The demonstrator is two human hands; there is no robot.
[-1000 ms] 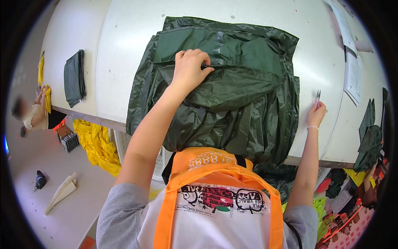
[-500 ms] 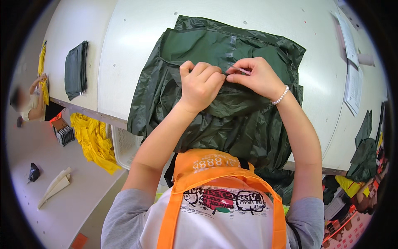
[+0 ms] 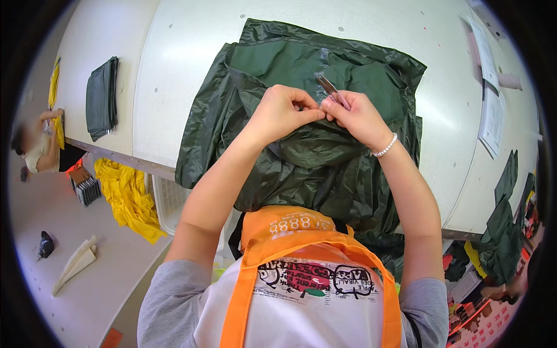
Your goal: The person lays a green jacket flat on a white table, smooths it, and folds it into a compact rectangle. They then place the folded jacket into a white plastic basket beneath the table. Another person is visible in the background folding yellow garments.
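Observation:
A dark green, shiny waterproof garment (image 3: 272, 174) lies bunched on the white table and hangs over its near edge toward me. My left hand (image 3: 284, 113) is closed in a pinch over the garment, its fingertips meeting those of the right. What sits between the left fingertips is too small to make out, though the fabric's edge runs right beneath. Held in my right hand (image 3: 357, 116) is a slim pair of thread snips (image 3: 331, 88), brown and pink, pointing up and away to the left. The thumb and forefinger of that hand are pressed together near the left fingertips.
A folded dark green stack (image 3: 102, 97) rests on the table at left. Yellow fabric (image 3: 127, 200) and a white basket (image 3: 169, 200) are below the table edge. Papers (image 3: 492, 119) lie at right, above more green fabric (image 3: 502, 214). Another person (image 3: 46, 142) handles yellow cloth far left.
My left hand has turned, bringing its thumb and forefinger toward the right fingertips. My right hand has shifted slightly down, and the thread snips now point up and away.

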